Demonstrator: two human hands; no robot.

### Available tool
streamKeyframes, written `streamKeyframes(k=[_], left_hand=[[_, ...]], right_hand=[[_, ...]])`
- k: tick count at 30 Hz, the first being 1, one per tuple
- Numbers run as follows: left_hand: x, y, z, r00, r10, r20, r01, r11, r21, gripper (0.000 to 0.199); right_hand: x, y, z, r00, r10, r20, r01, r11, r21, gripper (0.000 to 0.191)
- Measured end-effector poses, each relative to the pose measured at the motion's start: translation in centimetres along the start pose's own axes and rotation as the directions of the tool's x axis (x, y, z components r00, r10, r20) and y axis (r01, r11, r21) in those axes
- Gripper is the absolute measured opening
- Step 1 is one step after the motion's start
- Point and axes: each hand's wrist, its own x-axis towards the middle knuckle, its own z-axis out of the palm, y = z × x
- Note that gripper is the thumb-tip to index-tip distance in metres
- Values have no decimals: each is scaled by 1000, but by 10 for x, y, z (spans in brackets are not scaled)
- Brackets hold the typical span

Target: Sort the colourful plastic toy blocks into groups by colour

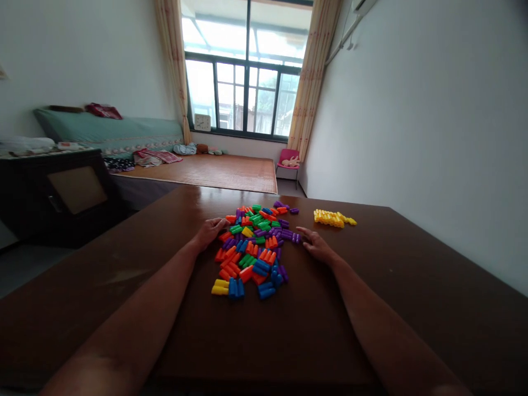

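Note:
A loose pile of plastic pieces in orange, green, blue and purple (260, 223) lies on the brown table (305, 330). My left hand (211, 230) rests at the pile's left edge, its fingertips beside an orange piece (231, 219). At the right edge my right hand (315, 242) is open, its fingers near the purple pieces (296, 237). A yellow piece (220, 287) and a blue piece (236, 288) lie at the near side. Several yellow pieces (329, 218) sit grouped together, beyond my right hand and away from the pile.
Beyond the table stands a low bed (223, 170) with cloths on it. A dark cabinet (31, 190) is at the left. A pink chair (289, 159) stands near the window, and a white wall (412, 121) runs along the right.

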Motion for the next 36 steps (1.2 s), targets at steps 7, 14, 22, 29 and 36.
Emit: streamKeyframes(k=[7,14,22,29,36], left_hand=[[0,1,-4,999,6,33,-9,996,85,56],[1,0,-6,999,-6,50,1,995,102,55],[-5,14,-4,999,0,47,-8,982,188,51],[-9,21,0,998,17,59,-30,975,221,53],[-10,18,3,998,41,52,-52,974,220,52]], right_hand=[[-1,-8,0,1000,-29,-1,27,959,-282,30],[-10,19,-36,893,369,-257,-442,829,-344,42],[-16,31,-49,853,421,-308,-509,801,-316,48],[-8,7,-23,967,211,-143,-235,956,-178,47],[-7,-65,21,980,-173,-100,157,976,-151,32]])
